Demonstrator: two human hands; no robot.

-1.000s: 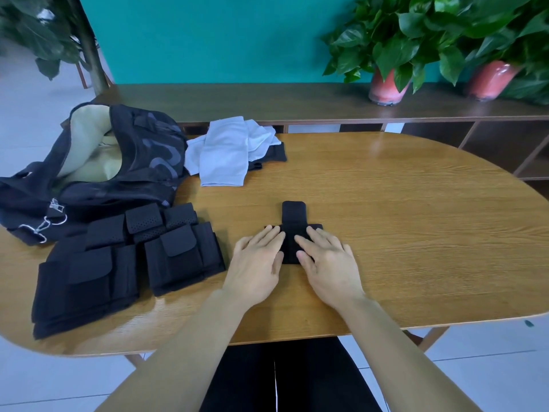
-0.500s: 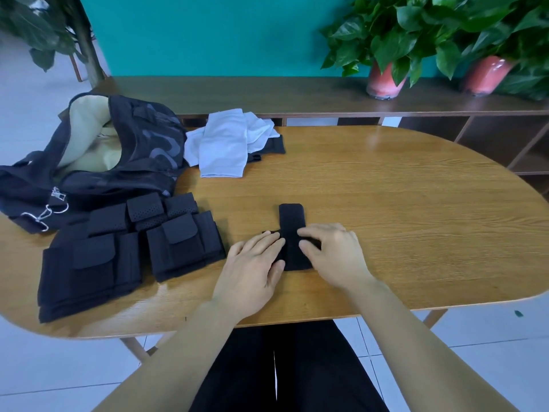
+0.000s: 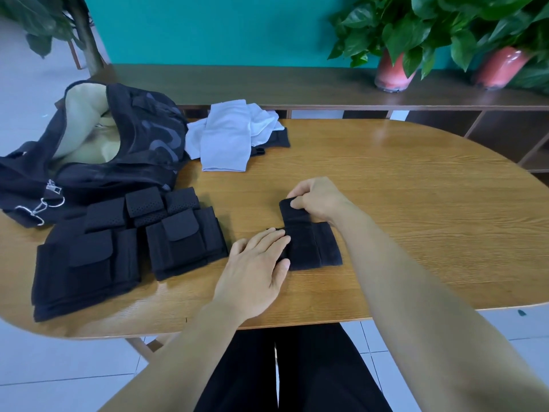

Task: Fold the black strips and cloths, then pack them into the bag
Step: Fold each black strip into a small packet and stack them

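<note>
A black strip (image 3: 309, 245) lies folded on the wooden table (image 3: 416, 203) in front of me. My left hand (image 3: 255, 269) rests flat on its left edge, fingers apart. My right hand (image 3: 318, 199) pinches the strip's far flap, lifting it slightly. To the left sit folded black strips in two stacks, the nearer (image 3: 181, 236) and the larger one (image 3: 86, 263). The open black bag (image 3: 98, 156) with a pale lining lies at the table's far left. White cloths (image 3: 228, 138) lie beside it over a black piece (image 3: 279, 139).
A dark wooden shelf (image 3: 297, 87) runs behind the table with two pink plant pots, one (image 3: 392, 74) and another (image 3: 499, 68) at the right. The table's front edge is near my lap. Bare wood spreads to the right of the strip.
My right hand has moved off the strip's right side up to its far flap and closed on it. My left hand stays pressing the left edge.
</note>
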